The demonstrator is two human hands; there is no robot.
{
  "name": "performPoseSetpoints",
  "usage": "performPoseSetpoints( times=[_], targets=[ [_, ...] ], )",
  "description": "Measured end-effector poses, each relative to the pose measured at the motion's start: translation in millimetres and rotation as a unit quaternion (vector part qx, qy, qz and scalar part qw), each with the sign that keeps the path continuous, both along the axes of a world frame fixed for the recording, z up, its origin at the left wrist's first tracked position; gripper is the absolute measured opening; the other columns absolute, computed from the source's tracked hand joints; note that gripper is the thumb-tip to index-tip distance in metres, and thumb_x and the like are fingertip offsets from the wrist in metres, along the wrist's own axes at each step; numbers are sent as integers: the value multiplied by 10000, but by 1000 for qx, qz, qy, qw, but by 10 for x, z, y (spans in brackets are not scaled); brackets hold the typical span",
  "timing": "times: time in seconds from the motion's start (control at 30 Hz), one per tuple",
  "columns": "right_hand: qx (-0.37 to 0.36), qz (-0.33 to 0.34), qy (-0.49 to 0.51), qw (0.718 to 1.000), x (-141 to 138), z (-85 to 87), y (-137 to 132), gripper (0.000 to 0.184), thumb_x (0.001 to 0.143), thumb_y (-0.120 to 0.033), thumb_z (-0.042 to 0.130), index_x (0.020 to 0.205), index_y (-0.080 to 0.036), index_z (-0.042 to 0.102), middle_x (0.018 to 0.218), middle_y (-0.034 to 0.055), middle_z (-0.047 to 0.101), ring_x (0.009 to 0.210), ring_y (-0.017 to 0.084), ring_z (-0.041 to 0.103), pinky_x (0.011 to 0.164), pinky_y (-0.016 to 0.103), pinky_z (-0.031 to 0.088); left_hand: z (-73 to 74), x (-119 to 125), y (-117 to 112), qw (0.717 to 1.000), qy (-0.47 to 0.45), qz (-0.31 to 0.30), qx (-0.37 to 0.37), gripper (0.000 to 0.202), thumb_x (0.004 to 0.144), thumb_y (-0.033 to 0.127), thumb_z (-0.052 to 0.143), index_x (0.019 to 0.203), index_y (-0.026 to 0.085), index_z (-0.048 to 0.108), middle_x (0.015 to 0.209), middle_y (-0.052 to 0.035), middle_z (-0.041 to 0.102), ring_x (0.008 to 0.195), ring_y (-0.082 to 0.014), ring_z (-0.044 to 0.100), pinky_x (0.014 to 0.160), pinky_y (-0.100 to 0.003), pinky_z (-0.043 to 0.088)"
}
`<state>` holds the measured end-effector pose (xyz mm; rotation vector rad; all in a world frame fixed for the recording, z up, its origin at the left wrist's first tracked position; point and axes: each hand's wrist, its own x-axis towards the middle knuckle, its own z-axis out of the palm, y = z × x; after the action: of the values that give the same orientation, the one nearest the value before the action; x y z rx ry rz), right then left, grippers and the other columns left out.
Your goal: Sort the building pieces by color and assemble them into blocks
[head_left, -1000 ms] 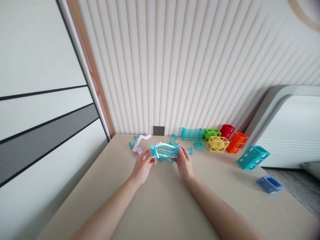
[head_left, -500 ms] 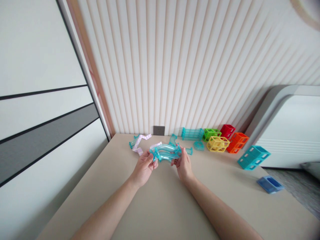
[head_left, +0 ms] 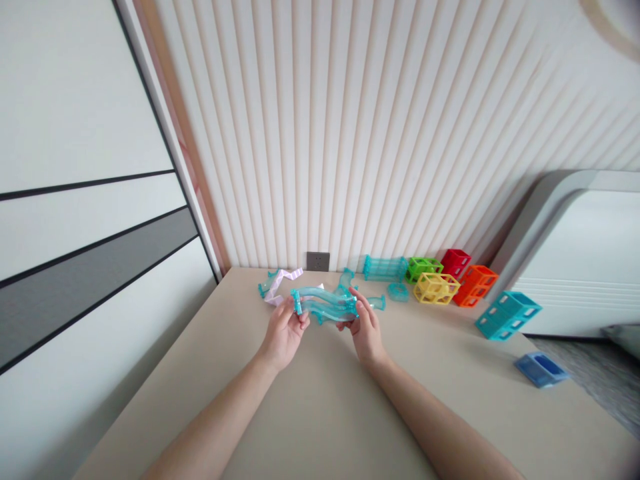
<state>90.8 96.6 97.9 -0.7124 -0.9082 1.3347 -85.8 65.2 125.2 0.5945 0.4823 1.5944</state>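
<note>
Several translucent teal curved tubes [head_left: 325, 301], like marble-run pieces, lie side by side in the air between my hands. My left hand [head_left: 284, 337] is closed at their left end, where a darker teal collar shows. Around the right end my right hand [head_left: 367, 330] is closed, thumb on the near side and other fingers partly hidden behind. Just beyond the held tubes, another teal curved piece [head_left: 346, 279] rests on the table. A short teal tube [head_left: 379, 303] shows beside my right hand. Behind my left hand lies a pale lilac zigzag strip [head_left: 276, 288].
On the beige table [head_left: 320, 413], a bundle of straight teal tubes [head_left: 385, 268] lies against the ribbed wall. To the right stand green [head_left: 423, 268], yellow [head_left: 437, 288], red [head_left: 455, 263], orange [head_left: 476, 285] and teal [head_left: 508, 315] open-frame blocks, and a blue block [head_left: 540, 369] near the edge.
The left end of the held tubes has shifted left and slightly up with my left hand, so the tubes reach farther left. My right hand has barely moved.
</note>
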Motion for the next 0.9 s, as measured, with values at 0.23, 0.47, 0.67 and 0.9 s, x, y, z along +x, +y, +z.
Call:
performPoseSetpoints(
  times=[0.23,0.47,0.67,0.9],
  targets=[
    [25,-17,-32,999,11,10,-5,561,866,-558,664,1308,-222,583,682,-37,633,540,156,623,540,302,497,14,-6,11,1000,3,9,-5,252,778,359,825,880,163,702,845,-7,673,592,-54,516,509,-177,412],
    [54,-49,-81,994,-13,-21,-14,555,895,-575,625,1329,-238,551,816,-12,646,611,145,626,614,309,546,-4,17,42,996,12,88,-15,334,756,444,825,945,189,718,935,-22,710,797,-125,650,732,-253,537],
    [107,-75,-160,978,15,-19,-4,519,940,-568,557,1334,-230,538,1024,53,658,609,125,619,614,301,551,-71,-21,77,988,113,101,1,313,784,438,801,955,190,719,961,-37,713,844,-141,665,735,-245,530],
    [162,-102,-251,949,90,-66,4,458,1007,-519,449,1344,-216,513,1064,76,654,654,135,645,632,293,544,-69,-44,81,987,133,86,7,317,780,443,801,966,194,738,972,-49,730,888,-166,687,812,-283,535]
  ],
)
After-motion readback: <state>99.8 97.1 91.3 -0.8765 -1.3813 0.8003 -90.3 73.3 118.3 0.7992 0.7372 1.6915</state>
